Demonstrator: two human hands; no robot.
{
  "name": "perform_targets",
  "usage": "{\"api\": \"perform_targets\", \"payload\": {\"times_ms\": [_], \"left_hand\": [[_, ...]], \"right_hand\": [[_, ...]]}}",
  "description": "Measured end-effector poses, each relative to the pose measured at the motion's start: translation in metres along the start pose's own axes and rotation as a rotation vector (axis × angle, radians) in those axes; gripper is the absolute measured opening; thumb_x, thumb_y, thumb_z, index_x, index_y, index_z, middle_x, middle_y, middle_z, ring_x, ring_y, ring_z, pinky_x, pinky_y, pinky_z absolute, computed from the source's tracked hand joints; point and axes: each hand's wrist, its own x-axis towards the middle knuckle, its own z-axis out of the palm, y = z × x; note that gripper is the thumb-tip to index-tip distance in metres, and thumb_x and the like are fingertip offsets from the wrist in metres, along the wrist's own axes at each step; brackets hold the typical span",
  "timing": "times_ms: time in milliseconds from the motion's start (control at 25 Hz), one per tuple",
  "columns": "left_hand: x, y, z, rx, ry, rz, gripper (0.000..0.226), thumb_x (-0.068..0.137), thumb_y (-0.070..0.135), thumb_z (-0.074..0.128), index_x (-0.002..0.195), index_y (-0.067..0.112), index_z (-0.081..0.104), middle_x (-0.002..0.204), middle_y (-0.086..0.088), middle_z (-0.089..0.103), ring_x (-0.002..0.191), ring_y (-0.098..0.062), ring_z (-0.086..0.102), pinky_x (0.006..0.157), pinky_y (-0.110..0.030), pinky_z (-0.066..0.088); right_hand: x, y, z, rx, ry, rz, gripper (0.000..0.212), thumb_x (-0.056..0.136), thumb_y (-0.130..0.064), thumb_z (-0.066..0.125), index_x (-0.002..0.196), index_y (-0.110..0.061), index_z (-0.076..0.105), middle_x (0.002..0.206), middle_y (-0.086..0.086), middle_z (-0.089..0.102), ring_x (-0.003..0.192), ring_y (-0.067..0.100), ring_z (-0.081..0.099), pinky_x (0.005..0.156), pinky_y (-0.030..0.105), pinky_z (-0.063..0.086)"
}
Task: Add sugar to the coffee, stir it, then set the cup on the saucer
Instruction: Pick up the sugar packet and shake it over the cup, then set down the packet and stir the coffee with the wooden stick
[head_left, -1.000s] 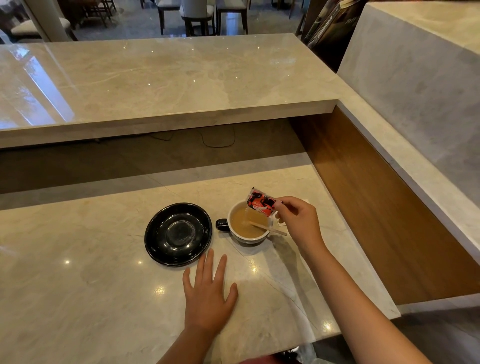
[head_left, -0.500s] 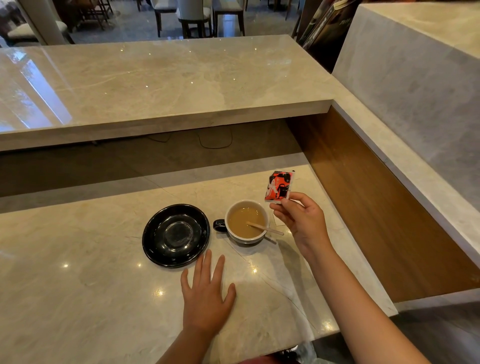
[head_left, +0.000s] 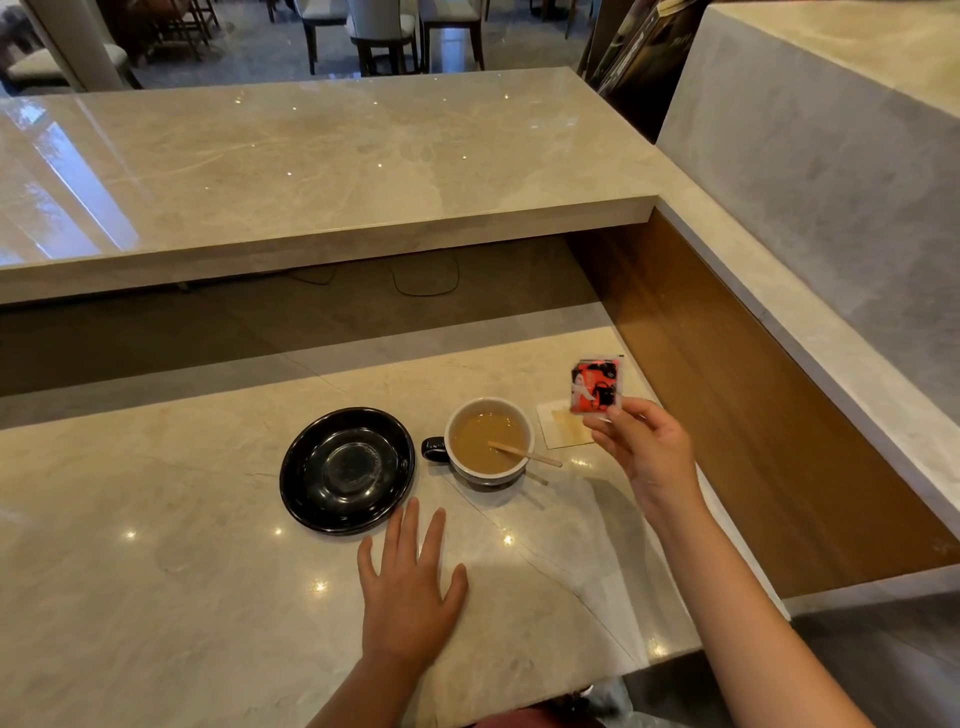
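Right of cup | right hand pinches sugar packet upright

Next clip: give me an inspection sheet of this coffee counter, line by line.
Surface: glossy beige marble counter, dry as far as visible.
Job's things: cup of milky coffee, stirrer resting in it; black saucer left of the cup, apart from it; sugar packet held up right of the cup.
Clutter: pale square coaster or napkin beyond the cup.
Grippers: left hand flat on the counter; right hand fingers pinching the packet.
Cables: dark cable under the raised ledge.
Surroundings: chairs beyond.
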Motion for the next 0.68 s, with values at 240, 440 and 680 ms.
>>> {"api": "perform_targets", "payload": {"times_ms": [240,440,680], "left_hand": [[0.001,-0.001,0.002,0.02,0.006,0.002,0.064,0.084,0.056,0.035,0.139,0.025,0.036,0.149,-0.009,0.029,0.136,-0.025,0.02,0.105,-0.053,0.007],[0.001,-0.001,0.003,0.021,0.002,0.0,0.064,0.084,0.057,0.033,0.14,0.025,0.035,0.15,-0.01,0.028,0.137,-0.026,0.019,0.105,-0.054,0.008],[0.0,-0.001,0.002,0.036,-0.003,-0.003,0.064,0.084,0.057,0.031,0.14,0.025,0.035,0.15,-0.009,0.027,0.137,-0.025,0.017,0.106,-0.051,0.005]], "right_hand": [[0.007,0.039,-0.068,-0.565,0.276,0.103,0.01,0.084,-0.006,0.062,0.094,-0.005,0.067,0.08,0.007,0.067,0.062,0.014,0.058,0.051,0.023,0.044],[0.004,0.062,-0.086,-0.899,0.341,0.002,0.009,0.086,-0.013,0.062,0.09,-0.007,0.067,0.081,0.009,0.07,0.07,0.022,0.06,0.053,0.025,0.041],[-0.001,0.057,-0.078,-1.234,0.41,-0.115,0.013,0.084,-0.018,0.064,0.096,-0.011,0.064,0.097,0.012,0.068,0.076,0.024,0.058,0.059,0.028,0.041]]}}
